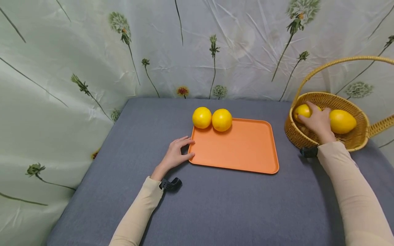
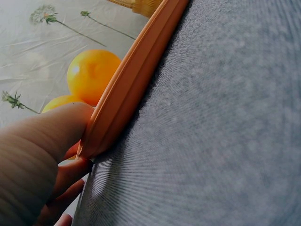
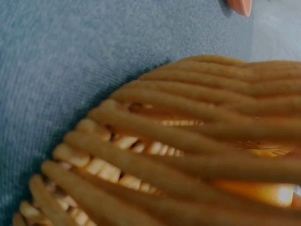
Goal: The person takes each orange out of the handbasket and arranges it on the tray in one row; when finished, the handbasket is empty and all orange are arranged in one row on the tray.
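Two round, yellow-orange oranges, a left one and a right one, sit side by side at the back left of an orange tray. My left hand rests at the tray's left edge, thumb and fingers apart and touching the rim. On the right stands a wicker basket. Inside it, my right hand has its fingers and thumb around an orange, which they partly cover. Another yellow fruit lies beside that hand. The right wrist view shows mostly basket weave, with the hand out of sight.
A tall arched handle rises over the basket. Grey cloth covers the table, and a curtain with a dandelion print hangs behind it and along the left side.
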The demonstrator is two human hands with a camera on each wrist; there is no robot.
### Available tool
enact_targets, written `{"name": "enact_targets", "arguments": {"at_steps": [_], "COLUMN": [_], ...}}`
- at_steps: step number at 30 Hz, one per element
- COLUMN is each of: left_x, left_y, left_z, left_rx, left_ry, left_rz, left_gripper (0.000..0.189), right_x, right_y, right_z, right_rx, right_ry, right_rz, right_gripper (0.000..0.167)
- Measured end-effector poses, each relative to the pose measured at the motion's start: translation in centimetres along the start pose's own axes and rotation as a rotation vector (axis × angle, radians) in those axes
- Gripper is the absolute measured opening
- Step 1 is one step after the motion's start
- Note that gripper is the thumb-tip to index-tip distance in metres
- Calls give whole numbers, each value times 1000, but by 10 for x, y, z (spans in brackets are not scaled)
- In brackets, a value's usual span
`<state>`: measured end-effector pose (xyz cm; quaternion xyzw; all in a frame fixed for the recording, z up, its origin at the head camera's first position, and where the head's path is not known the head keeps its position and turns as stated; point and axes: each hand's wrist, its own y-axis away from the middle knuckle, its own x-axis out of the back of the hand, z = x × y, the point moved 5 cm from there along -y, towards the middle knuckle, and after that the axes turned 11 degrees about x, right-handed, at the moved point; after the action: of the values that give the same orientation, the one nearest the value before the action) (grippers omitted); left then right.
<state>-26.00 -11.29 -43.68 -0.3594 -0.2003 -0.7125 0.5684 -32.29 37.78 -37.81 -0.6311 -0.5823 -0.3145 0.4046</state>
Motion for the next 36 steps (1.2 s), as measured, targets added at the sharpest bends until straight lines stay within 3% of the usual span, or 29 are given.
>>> {"name": "enact_targets", "arguments": {"at_steps": [9,17,26,36], "left_x": [0,0,0,0], "left_y": [0,0,1,1], "left_z": [0,0,1,2], "left_rx": [5,12,5,-1], "left_ry": [-4,0,16,11], "left_rz": [5,4,8,13], "left_gripper": [47,47,46,46], "right_x": [-1,1,9,15], "right_y": [1,0,10,23], "right_z": [2,-3,-6,-8], "right_rx": [12,114,183,176], "right_ry": [-17,33,11,-35], "right_rz": [1,-43,-8,20], "right_gripper": [70,68,61,64]}}
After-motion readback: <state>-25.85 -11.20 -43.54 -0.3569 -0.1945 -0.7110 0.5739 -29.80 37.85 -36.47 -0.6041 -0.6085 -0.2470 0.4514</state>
